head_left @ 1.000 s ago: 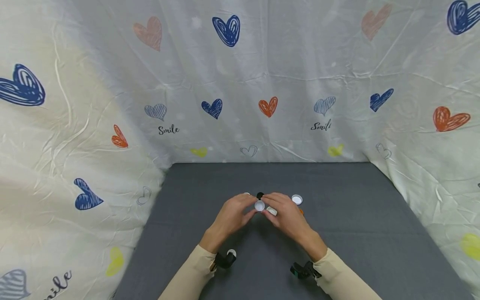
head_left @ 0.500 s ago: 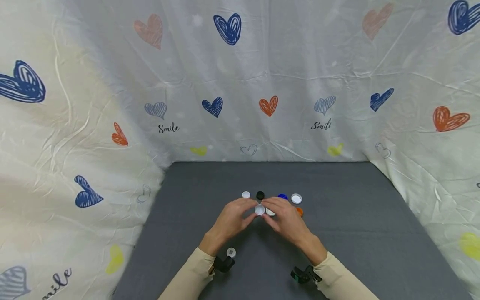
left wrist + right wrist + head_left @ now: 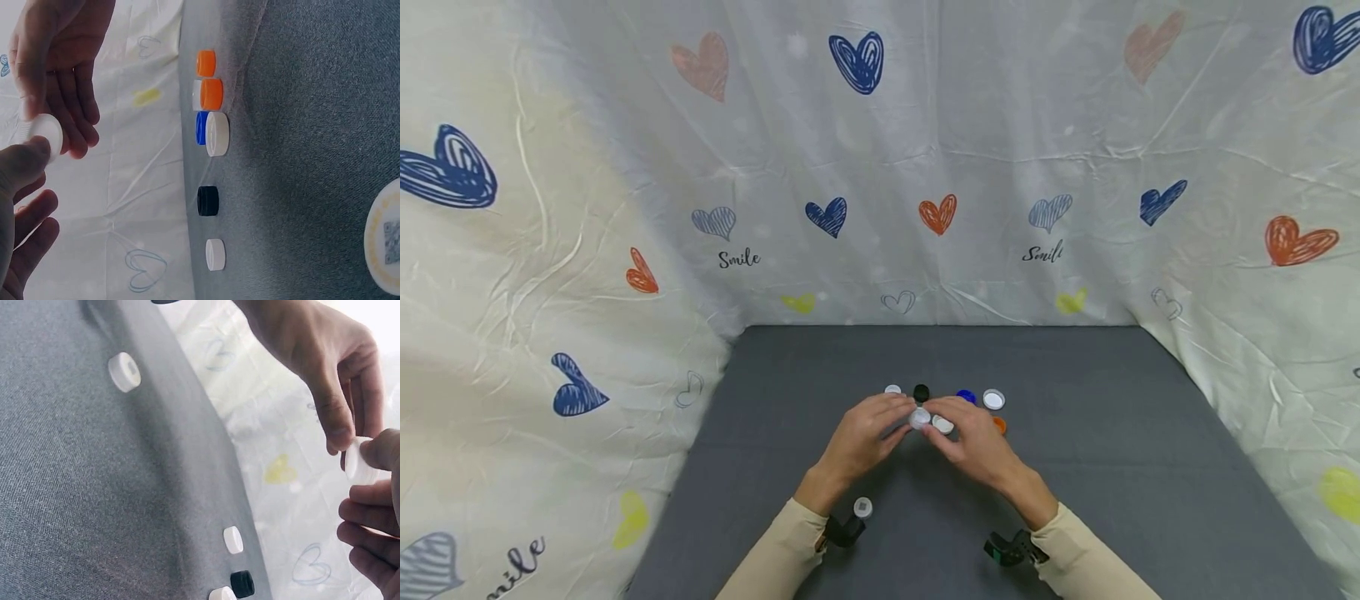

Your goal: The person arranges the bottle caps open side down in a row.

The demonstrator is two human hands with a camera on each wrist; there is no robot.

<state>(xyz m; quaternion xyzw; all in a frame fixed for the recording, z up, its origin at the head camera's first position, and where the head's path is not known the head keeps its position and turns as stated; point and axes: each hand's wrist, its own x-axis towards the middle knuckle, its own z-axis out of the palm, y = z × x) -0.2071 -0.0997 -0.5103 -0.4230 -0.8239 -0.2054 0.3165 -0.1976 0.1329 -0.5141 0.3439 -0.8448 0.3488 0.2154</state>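
Note:
Between my two hands is a small white bottle cap (image 3: 919, 418), held up above the grey cloth. My left hand (image 3: 862, 437) pinches it from the left, and its thumb lies over the cap's flat face in the left wrist view. From the other side my right hand (image 3: 976, 437) grips the rim between thumb and fingertips; the right wrist view shows both thumbs at the cap (image 3: 353, 461). Ridges run along its side in the left wrist view. Just beyond the hands, more caps lie on the cloth: a black one (image 3: 921, 392) and a white one (image 3: 943, 425).
Further caps lie around: blue (image 3: 966, 396), orange (image 3: 999, 424), a white one with a rim (image 3: 993, 399) and a small white one (image 3: 892, 389). A labelled white cap (image 3: 862, 507) lies beside the left wrist. Heart-printed curtain (image 3: 880, 250) hangs behind and beside the table.
Both hands have lowered slightly, uncovering the small white cap and the blue cap behind them. The held cap has tilted, so its hollow inside shows less clearly than before.

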